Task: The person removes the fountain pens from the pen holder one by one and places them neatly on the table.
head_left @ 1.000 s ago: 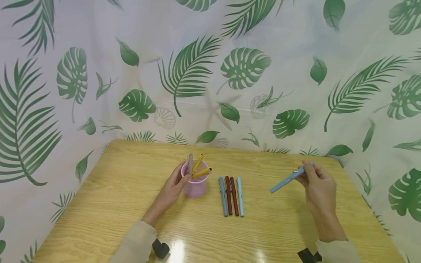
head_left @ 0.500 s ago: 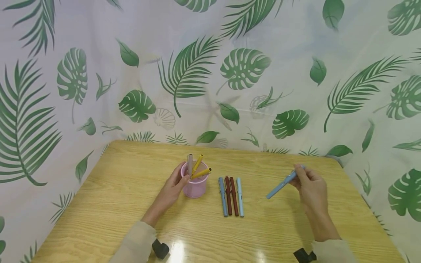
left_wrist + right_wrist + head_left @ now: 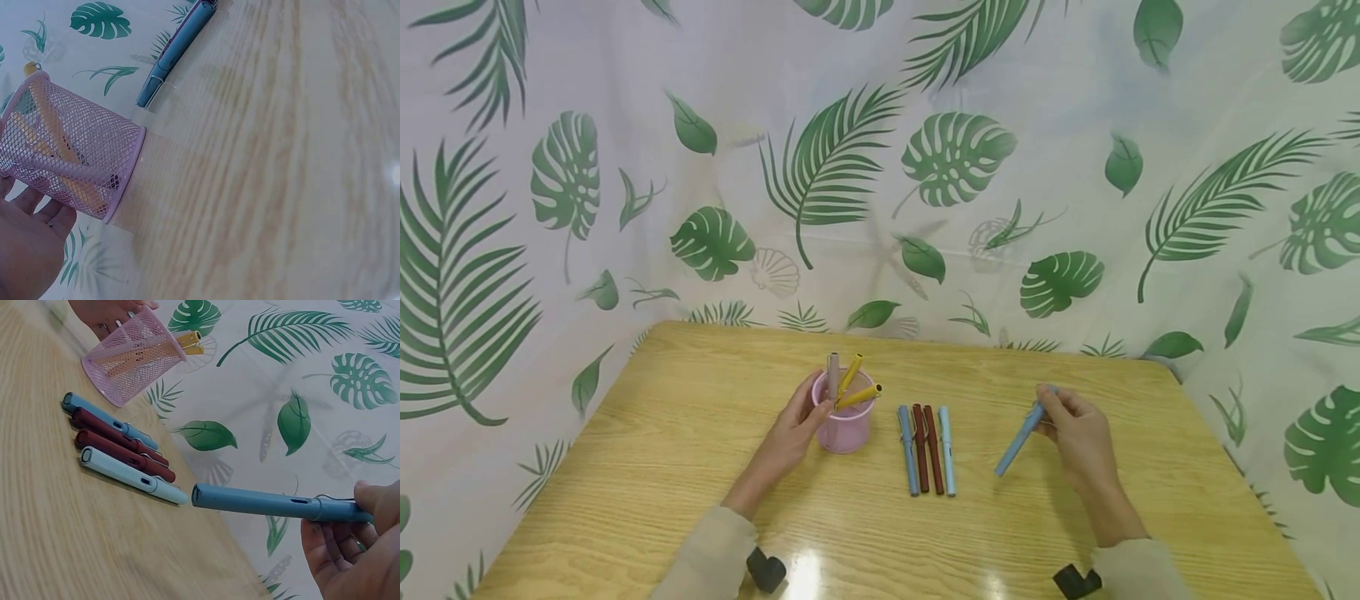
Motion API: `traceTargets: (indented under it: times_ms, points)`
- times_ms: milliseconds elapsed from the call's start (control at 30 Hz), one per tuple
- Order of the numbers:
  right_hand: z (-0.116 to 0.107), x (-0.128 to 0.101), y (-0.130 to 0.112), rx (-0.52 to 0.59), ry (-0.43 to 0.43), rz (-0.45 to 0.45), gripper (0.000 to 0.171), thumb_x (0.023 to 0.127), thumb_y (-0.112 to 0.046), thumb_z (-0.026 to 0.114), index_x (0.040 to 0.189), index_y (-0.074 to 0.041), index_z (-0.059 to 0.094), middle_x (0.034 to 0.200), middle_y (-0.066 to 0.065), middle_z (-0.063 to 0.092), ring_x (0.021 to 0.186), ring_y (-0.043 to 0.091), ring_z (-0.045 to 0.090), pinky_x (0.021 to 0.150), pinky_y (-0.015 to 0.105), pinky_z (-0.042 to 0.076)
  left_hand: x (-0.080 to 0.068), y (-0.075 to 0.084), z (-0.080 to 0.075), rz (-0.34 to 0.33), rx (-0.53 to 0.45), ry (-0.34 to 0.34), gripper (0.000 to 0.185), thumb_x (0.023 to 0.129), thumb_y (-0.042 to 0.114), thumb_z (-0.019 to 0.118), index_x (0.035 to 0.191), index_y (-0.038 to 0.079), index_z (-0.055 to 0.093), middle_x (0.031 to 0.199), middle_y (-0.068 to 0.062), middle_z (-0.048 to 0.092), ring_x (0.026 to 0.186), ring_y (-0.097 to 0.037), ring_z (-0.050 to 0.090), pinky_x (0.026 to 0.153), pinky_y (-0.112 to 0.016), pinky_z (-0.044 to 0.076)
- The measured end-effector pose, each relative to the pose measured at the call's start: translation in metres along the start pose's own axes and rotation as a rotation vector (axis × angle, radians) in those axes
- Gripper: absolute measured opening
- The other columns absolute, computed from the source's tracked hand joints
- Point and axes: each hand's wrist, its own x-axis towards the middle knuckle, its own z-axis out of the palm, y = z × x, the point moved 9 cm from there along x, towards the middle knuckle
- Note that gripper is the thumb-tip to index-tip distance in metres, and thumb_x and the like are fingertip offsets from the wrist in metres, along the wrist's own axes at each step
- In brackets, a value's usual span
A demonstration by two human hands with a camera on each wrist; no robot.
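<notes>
My right hand pinches a blue pen by its clip end and holds it slanted above the wooden table; the right wrist view shows the same blue pen in the fingers. My left hand grips the side of a pink mesh cup that holds two yellow pens and a beige one. The cup fills the left wrist view beside my palm. Several pens, two blue and two dark red, lie side by side between the hands.
A leaf-print curtain closes off the back and both sides of the table. Black wrist mounts sit near the front edge. Bare wood lies to the left of the cup and in front of the pens.
My right hand has carried the blue pen down and to the left, nearer the row of pens, tipping it more steeply. The left hand and the cup have stayed put.
</notes>
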Motion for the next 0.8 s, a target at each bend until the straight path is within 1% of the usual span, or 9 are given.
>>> traceTargets:
  times_ms: [167,300,533,600,733,800]
  points:
    - [0.005,0.003,0.009,-0.066,-0.015,0.0,0.025,0.102,-0.033,0.067,0.108,-0.009,0.071,0.09,-0.004,0.065,0.081,0.009,0.066,0.079,0.022,0.06,0.0,0.0,0.0,0.013,0.003,-0.001,0.062,0.112,0.02,0.048,0.164,0.004,0.018,0.166,-0.025,0.026,0.152,-0.038,0.028,0.122,-0.044,0.03]
    - [0.011,0.006,0.018,-0.114,-0.028,0.014,0.03,0.102,-0.034,0.067,0.112,-0.006,0.069,0.095,-0.002,0.064,0.083,0.009,0.066,0.08,0.023,0.06,0.0,0.0,0.0,0.022,0.002,-0.004,0.062,0.112,0.02,0.048,0.164,0.002,0.017,0.165,-0.027,0.025,0.152,-0.04,0.027,0.122,-0.046,0.029]
    - [0.021,0.011,0.03,-0.107,-0.05,0.028,0.028,0.104,-0.03,0.065,0.11,-0.003,0.068,0.097,-0.002,0.062,0.084,0.009,0.065,0.081,0.025,0.06,0.001,-0.001,-0.001,0.003,-0.01,0.006,0.062,0.112,0.021,0.049,0.164,0.004,0.019,0.166,-0.024,0.026,0.152,-0.037,0.027,0.122,-0.044,0.029]
    - [0.023,0.012,0.034,-0.106,-0.046,0.043,0.032,0.104,-0.03,0.064,0.115,0.0,0.066,0.096,-0.002,0.063,0.084,0.009,0.065,0.08,0.024,0.06,0.001,-0.001,-0.001,0.01,-0.017,0.005,0.062,0.112,0.019,0.048,0.164,0.004,0.019,0.166,-0.025,0.025,0.152,-0.037,0.027,0.123,-0.044,0.028]
    - [0.026,0.014,0.041,-0.114,-0.043,0.072,0.046,0.105,-0.03,0.063,0.129,0.009,0.059,0.096,0.0,0.065,0.083,0.008,0.066,0.079,0.024,0.061,0.001,0.0,0.0,0.026,-0.016,0.001,0.061,0.112,0.018,0.048,0.163,0.002,0.019,0.165,-0.027,0.024,0.153,-0.039,0.025,0.123,-0.046,0.026]
    - [0.028,0.015,0.044,-0.122,-0.049,0.079,0.051,0.106,-0.03,0.062,0.133,0.012,0.055,0.097,0.001,0.065,0.082,0.008,0.066,0.079,0.024,0.061,0.001,-0.001,0.0,0.02,-0.01,0.003,0.061,0.112,0.019,0.048,0.164,0.003,0.019,0.166,-0.026,0.025,0.152,-0.038,0.026,0.123,-0.046,0.027]
